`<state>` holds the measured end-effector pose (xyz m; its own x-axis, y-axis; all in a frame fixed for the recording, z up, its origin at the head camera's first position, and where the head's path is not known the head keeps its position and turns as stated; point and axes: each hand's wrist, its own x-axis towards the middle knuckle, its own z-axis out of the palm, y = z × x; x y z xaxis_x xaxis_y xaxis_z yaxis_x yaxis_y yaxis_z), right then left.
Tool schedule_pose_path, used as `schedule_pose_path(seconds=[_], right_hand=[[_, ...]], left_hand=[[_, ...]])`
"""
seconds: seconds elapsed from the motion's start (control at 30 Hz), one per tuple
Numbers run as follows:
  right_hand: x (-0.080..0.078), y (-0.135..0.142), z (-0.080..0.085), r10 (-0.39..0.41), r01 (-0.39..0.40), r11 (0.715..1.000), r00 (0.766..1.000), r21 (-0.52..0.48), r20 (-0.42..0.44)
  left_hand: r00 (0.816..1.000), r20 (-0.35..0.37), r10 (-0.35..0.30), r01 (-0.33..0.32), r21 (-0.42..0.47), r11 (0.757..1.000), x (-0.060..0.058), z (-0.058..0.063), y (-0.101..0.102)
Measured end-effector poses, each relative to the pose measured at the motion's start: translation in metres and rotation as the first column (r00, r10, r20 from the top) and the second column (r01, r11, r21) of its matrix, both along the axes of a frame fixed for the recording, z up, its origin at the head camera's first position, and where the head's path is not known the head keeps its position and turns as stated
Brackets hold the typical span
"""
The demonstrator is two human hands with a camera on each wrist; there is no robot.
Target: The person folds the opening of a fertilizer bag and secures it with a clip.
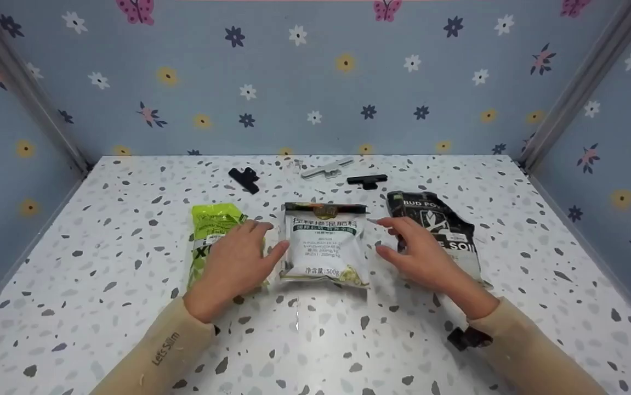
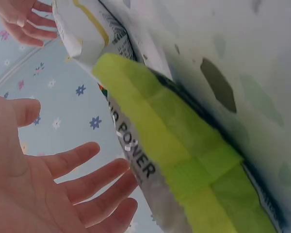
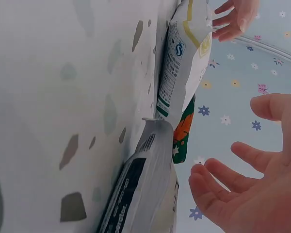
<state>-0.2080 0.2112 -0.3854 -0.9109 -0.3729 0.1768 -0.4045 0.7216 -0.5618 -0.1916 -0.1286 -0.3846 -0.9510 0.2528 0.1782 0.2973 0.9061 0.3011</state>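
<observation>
A white fertilizer bag (image 1: pixel 323 249) with a dark top band lies in the middle of the table, between both hands. My left hand (image 1: pixel 241 258) hovers over a green bag (image 1: pixel 214 216), fingers spread and holding nothing. In the left wrist view that hand (image 2: pixel 63 174) shows its open palm beside the green bag (image 2: pixel 169 141). My right hand (image 1: pixel 419 252) is over the left part of a black and white soil bag (image 1: pixel 441 219), its fingers relaxed and pointing toward the white bag. The right wrist view shows this hand (image 3: pixel 247 170) gripping nothing.
Behind the bags lie a black clip (image 1: pixel 244 180), a grey-white clip (image 1: pixel 327 168) and another black clip (image 1: pixel 367 181). The speckled table (image 1: pixel 129 263) meets flower-patterned walls (image 1: pixel 293 66) at the back and sides. A dark object (image 1: pixel 466 338) is at the right sleeve.
</observation>
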Motion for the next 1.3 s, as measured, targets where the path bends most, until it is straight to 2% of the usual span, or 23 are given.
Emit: schedule_pose_path(seconds=[0.17, 0.33, 0.53, 0.7, 0.93, 1.17, 1.3], right_hand=[[-0.002, -0.009, 0.001, 0.045, -0.045, 0.999, 0.999, -0.023, -0.009], [-0.005, -0.021, 0.003, 0.089, -0.089, 0.994, 0.996, -0.056, 0.000], [-0.007, -0.036, 0.008, 0.094, -0.091, 0.993, 0.995, -0.076, 0.040], [-0.010, -0.052, 0.014, 0.119, -0.116, 0.990, 0.992, -0.076, 0.040], [-0.018, -0.081, 0.016, 0.162, -0.158, 0.985, 0.985, -0.077, 0.059], [-0.026, -0.112, 0.010, 0.181, -0.164, 0.972, 0.979, -0.166, 0.091], [-0.031, -0.129, 0.008, 0.152, -0.124, 0.974, 0.979, -0.189, 0.139]], left_hand=[[0.999, 0.036, 0.026, -0.026, 0.012, 1.000, -0.003, 0.005, -0.013], [0.996, 0.082, 0.042, -0.045, 0.039, 0.998, -0.006, 0.010, -0.034], [0.986, 0.165, 0.032, -0.049, 0.098, 0.994, -0.013, 0.014, -0.059], [0.972, 0.231, 0.034, -0.056, 0.090, 0.994, -0.022, 0.015, -0.073], [0.960, 0.267, 0.081, -0.112, 0.103, 0.988, -0.031, 0.010, -0.097], [0.936, 0.340, 0.094, -0.146, 0.132, 0.980, -0.041, 0.003, -0.117], [0.900, 0.421, 0.110, -0.197, 0.169, 0.966, -0.048, -0.002, -0.125]])
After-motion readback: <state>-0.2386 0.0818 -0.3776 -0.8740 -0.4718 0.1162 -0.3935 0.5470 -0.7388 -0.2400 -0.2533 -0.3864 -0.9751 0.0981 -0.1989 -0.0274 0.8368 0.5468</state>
